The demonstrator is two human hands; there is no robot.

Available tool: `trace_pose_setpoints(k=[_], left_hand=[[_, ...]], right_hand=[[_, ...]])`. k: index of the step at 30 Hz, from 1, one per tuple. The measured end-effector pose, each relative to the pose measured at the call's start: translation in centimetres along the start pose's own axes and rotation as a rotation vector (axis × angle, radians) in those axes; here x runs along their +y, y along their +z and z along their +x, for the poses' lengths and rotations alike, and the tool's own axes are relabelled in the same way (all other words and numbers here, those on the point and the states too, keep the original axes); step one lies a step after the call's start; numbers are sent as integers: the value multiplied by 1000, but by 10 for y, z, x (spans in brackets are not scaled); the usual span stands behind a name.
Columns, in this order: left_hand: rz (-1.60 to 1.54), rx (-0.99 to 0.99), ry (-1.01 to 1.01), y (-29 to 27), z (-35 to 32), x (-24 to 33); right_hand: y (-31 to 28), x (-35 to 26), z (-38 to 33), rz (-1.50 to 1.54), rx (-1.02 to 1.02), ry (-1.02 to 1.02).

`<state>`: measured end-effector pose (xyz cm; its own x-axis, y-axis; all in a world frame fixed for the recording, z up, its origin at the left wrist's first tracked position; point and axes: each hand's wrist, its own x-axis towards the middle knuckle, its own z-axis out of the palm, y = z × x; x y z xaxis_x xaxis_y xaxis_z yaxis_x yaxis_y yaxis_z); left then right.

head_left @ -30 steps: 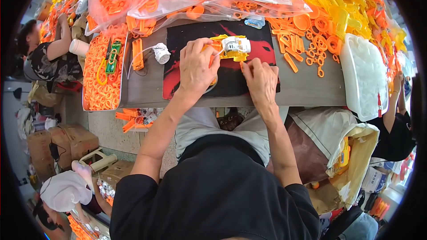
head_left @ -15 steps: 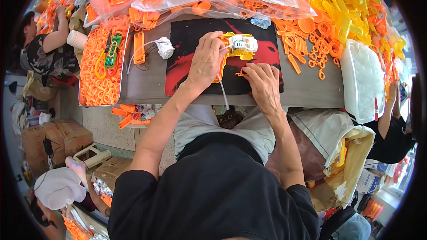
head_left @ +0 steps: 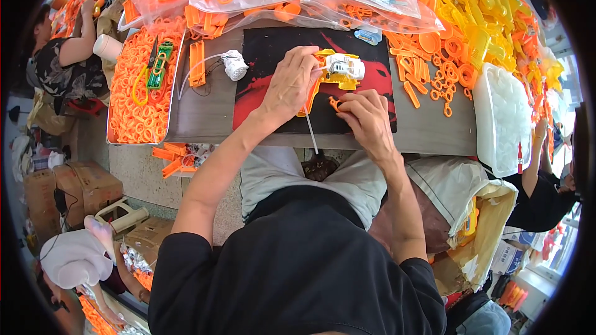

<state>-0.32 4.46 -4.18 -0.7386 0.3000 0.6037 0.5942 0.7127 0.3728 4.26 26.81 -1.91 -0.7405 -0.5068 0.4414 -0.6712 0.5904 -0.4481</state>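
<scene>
My left hand (head_left: 290, 84) is closed round the grip end of a yellow toy gun shell (head_left: 346, 85) above the dark mat. In the shell sits a white mechanism (head_left: 344, 67) with thin wires. A thin whitish tube (head_left: 311, 133) hangs from the shell's lower end, past the table's front edge. To the right, my right hand (head_left: 369, 118) pinches a small orange plastic piece (head_left: 334, 103) between thumb and fingers, apart from the shell and just below it. The piece's far side is partly covered by my fingertips.
A black and red mat (head_left: 261, 43) covers the table's middle. At left are a tray of orange rings (head_left: 139, 118), scissors, and a second white mechanism (head_left: 234, 65). Orange parts (head_left: 444, 68) and a white tub (head_left: 503, 124) lie at right; plastic bags line the back. Other people sit nearby.
My right fingers have turned the small orange piece so that it tilts differently, staying near the same place. My left hand keeps its hold on the shell. The whole view has shifted slightly.
</scene>
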Motion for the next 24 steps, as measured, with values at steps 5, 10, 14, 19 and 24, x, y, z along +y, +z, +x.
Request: trace_pose_setpoints(k=[5,10,14,19,24], left_hand=[[4,7,-9,0,0,1],[-38,3,-32,2,1,0],[-53,41,1,3,4,-4],[-284,-67,-166,-2,14,-14],[-284,-63,-174,8,14,-14]], right_hand=[[27,-22,20,-96,237,138],[45,-22,30,-197,308,124],[46,-21,30,-280,276,72],[20,-5,34,-417,73,-186],[66,-41,13,-630,104,-29]])
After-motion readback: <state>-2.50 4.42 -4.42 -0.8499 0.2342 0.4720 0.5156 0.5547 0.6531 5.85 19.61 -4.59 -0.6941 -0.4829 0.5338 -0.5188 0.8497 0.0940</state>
